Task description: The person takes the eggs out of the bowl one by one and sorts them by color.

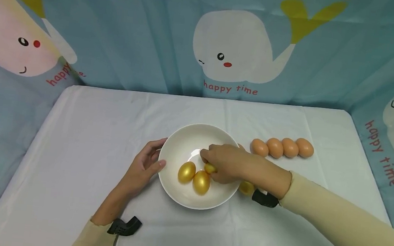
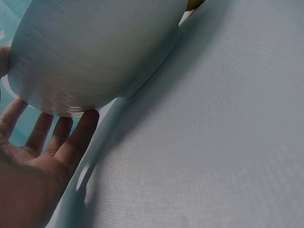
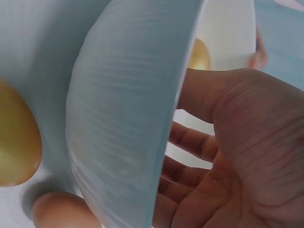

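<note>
A white bowl (image 1: 185,138) stands mid-table with two golden eggs (image 1: 186,172) lying inside. My right hand (image 1: 216,161) reaches over the bowl's right rim, its fingers curled round a third golden egg (image 1: 210,168) low in the bowl. In the right wrist view the palm of the right hand (image 3: 237,142) sits beside the bowl's outer wall (image 3: 123,118), and the fingertips are hidden behind the rim. My left hand (image 1: 149,162) rests against the bowl's left side, thumb at the rim. Its straight fingers (image 2: 57,137) touch the underside of the bowl (image 2: 95,52).
Another golden egg (image 1: 246,187) lies on the white cloth outside the bowl, under my right wrist. Several brown eggs (image 1: 282,147) lie in a row to the right of the bowl. A whale-print curtain surrounds the table (image 1: 92,128).
</note>
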`<state>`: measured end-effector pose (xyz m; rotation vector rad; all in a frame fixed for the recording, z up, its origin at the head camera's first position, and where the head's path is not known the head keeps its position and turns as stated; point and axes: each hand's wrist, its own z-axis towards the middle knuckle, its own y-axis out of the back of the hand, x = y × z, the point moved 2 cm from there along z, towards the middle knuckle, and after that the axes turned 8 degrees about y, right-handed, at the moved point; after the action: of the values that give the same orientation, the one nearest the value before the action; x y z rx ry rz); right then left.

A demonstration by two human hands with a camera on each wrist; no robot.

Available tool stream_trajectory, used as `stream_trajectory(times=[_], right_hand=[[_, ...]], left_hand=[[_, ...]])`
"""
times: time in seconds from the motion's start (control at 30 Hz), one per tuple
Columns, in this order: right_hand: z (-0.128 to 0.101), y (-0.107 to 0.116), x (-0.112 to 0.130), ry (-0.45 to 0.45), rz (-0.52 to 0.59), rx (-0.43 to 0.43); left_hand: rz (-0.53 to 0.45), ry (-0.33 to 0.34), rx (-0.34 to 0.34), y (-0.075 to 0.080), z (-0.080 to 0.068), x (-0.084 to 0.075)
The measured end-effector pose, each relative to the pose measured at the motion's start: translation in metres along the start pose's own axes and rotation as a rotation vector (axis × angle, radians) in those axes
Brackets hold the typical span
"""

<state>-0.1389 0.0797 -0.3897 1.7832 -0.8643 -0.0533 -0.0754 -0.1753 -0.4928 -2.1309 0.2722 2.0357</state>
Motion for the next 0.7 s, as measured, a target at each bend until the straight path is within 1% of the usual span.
stream_trajectory(times=[0.1,0.2,0.33,0.53,0.7], right_hand=[[-0.004,0.001,-0.002,-0.008,0.011,-0.013],[-0.009,0.007,-0.004,-0.009,0.034,-0.048],[-0.016,0.012,-0.006,0.004,0.088,-0.127],[-0.036,0.013,-0.012,0.015,0.172,-0.254],[-0.044,0.013,-0.011,0.057,0.2,-0.369]], left_hand=[[-0.004,0.002,0.004,0.0,0.0,-0.001],[-0.004,0.005,0.003,-0.001,0.0,-0.002],[-0.008,0.008,-0.008,0.0,-0.001,0.0],[-0.013,0.027,0.016,-0.004,0.001,0.004],[-0.017,0.009,0.001,-0.002,-0.001,0.001]])
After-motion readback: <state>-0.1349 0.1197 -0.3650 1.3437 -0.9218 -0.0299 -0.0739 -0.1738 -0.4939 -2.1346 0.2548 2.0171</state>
